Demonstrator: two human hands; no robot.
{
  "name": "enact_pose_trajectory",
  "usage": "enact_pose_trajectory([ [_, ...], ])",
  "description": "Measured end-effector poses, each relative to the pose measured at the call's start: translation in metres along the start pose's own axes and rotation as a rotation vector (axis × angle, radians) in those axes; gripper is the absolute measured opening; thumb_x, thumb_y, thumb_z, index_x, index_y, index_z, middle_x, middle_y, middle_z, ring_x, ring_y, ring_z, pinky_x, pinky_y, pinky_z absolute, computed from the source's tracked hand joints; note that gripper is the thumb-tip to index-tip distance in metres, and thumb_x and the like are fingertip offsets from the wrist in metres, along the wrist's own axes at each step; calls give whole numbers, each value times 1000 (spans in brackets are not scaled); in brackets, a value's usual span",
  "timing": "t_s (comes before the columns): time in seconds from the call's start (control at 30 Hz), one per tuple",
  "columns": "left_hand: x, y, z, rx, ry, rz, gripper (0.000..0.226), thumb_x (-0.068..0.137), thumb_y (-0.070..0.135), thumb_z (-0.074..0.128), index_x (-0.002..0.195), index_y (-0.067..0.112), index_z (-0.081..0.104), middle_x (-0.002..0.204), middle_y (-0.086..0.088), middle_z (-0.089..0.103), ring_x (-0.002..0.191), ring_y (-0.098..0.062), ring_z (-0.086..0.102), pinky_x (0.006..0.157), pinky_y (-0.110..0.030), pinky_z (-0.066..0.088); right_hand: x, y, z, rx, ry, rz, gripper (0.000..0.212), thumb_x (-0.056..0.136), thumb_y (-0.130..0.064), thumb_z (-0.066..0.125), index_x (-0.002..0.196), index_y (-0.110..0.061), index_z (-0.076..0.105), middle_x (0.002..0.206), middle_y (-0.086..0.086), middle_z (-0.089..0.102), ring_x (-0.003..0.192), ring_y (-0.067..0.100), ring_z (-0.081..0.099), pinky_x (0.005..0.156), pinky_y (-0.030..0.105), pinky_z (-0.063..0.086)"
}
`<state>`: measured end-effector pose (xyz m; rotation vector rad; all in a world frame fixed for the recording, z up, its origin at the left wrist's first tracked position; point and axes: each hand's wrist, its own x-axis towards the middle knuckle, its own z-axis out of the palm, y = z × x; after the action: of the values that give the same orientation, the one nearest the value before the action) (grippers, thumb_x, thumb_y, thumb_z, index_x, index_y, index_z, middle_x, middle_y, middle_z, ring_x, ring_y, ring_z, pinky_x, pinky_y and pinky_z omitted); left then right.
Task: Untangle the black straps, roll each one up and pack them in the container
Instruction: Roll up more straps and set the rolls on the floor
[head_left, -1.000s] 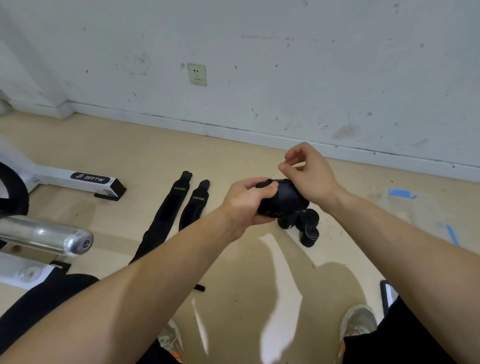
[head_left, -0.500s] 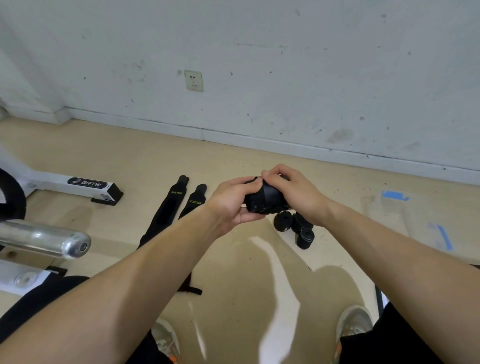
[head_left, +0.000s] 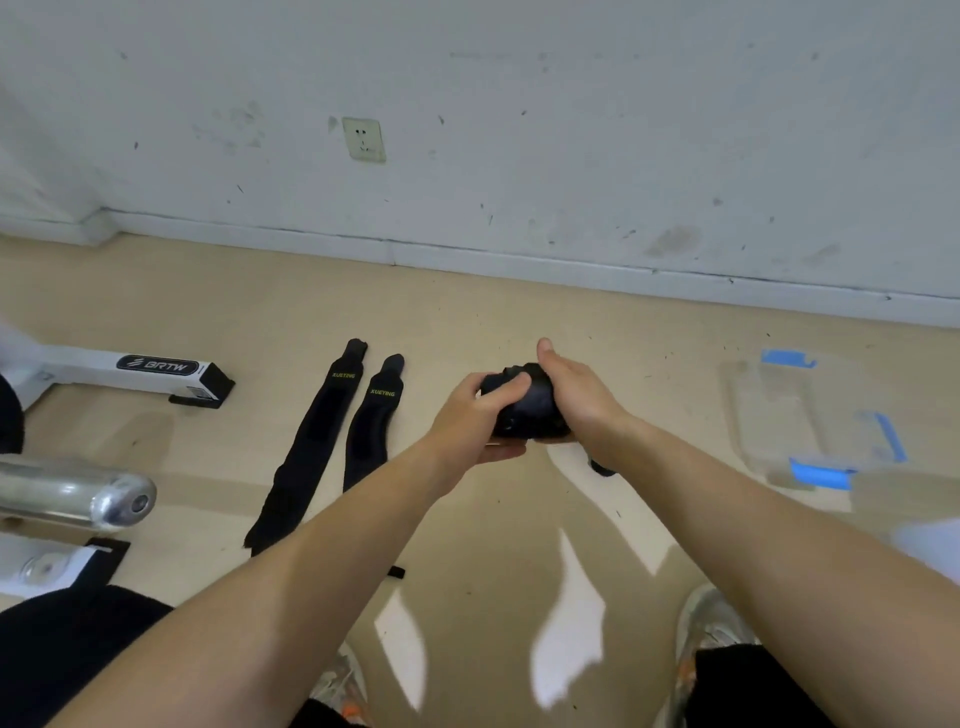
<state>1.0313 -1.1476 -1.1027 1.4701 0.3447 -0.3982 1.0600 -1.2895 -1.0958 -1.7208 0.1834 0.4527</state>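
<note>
A black strap rolled into a thick bundle (head_left: 527, 402) is held above the floor between both hands. My left hand (head_left: 475, 415) grips it from the left with the thumb on top. My right hand (head_left: 574, 397) wraps it from the right. Two flat black straps (head_left: 332, 441) with yellow lettering lie side by side on the floor to the left. A bit of a rolled strap (head_left: 601, 467) shows under my right wrist. The clear container (head_left: 810, 421) with blue clips sits on the floor at the right.
A white exercise machine base (head_left: 130, 369) and a chrome bar end (head_left: 104, 501) stand at the left. The wall with a socket (head_left: 363, 139) runs across the back. My shoes (head_left: 711, 623) are at the bottom.
My right hand came down from above the bundle and now wraps its side. The view shifted, hiding most of the small rolled straps behind my right wrist and bringing the container into view.
</note>
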Motion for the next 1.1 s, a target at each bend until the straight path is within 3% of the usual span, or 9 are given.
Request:
enact_pose_trajectory([
  [0.1, 20, -22, -1, -55, 9, -140, 35, 98, 41, 63, 124, 16, 64, 117, -9, 69, 102, -29, 69, 89, -40, 61, 10, 41, -8, 196, -92, 117, 32, 99, -47, 56, 117, -22, 64, 119, 4, 70, 104, 23, 70, 81, 38, 60],
  [0.23, 56, -66, 6, -61, 26, -273, 35, 97, 49, 60, 114, 20, 69, 109, -10, 71, 90, -28, 68, 82, -37, 59, 26, 102, -18, 282, -103, 168, 29, 96, -27, 66, 123, -19, 65, 123, 9, 70, 101, 24, 70, 79, 33, 55],
  [0.37, 98, -120, 25, 101, 138, -275, 40, 98, 53, 58, 120, 21, 61, 115, -6, 69, 102, -26, 69, 80, -37, 60, 44, 145, -17, 194, 103, 219, 39, 88, -26, 78, 121, -22, 59, 117, 6, 69, 98, 20, 70, 74, 32, 55],
  [0.5, 139, -168, 34, 112, 258, -241, 27, 99, 33, 64, 120, 21, 53, 115, -12, 68, 100, -28, 71, 78, -38, 63, 69, 184, -7, 108, 272, 207, 54, 76, -19, 87, 119, -24, 55, 113, -2, 65, 99, 12, 65, 81, 28, 54],
  [0.63, 175, -203, 38, 11, 283, -291, 4, 103, 23, 58, 99, 24, 56, 105, -9, 68, 96, -31, 73, 84, -44, 64, 91, 210, 5, 108, 384, 224, 55, 77, -12, 83, 121, -24, 52, 108, -8, 61, 94, 4, 62, 78, 14, 47],
  [0.77, 213, -234, 40, 37, 276, -331, 6, 96, 33, 56, 92, 34, 60, 107, -8, 71, 99, -31, 72, 92, -53, 59, 111, 236, 14, 171, 515, 278, 25, 80, -3, 74, 96, -13, 58, 80, -5, 63, 68, 2, 62, 60, 12, 45],
  [0.87, 230, -250, 44, 97, 222, -325, 7, 92, 37, 54, 94, 36, 61, 110, -5, 73, 102, -30, 71, 96, -53, 57, 122, 246, 15, 252, 571, 284, 15, 83, 2, 70, 92, -7, 63, 70, -6, 62, 56, -5, 58, 56, 8, 42],
  [1.0, 237, -246, 52, 53, 189, -292, 10, 94, 37, 58, 101, 35, 66, 108, -4, 75, 100, -28, 73, 93, -52, 59, 132, 250, 15, 322, 603, 294, 34, 87, -1, 67, 117, -15, 61, 99, -4, 70, 81, -8, 66, 69, 8, 50],
  [1.1, 241, -245, 54, 57, 180, -293, 8, 93, 28, 63, 99, 32, 67, 106, -6, 76, 99, -29, 74, 93, -50, 59, 136, 253, 10, 329, 642, 270, 35, 89, 2, 64, 115, -19, 56, 96, -14, 62, 78, -15, 62, 64, 1, 44],
])
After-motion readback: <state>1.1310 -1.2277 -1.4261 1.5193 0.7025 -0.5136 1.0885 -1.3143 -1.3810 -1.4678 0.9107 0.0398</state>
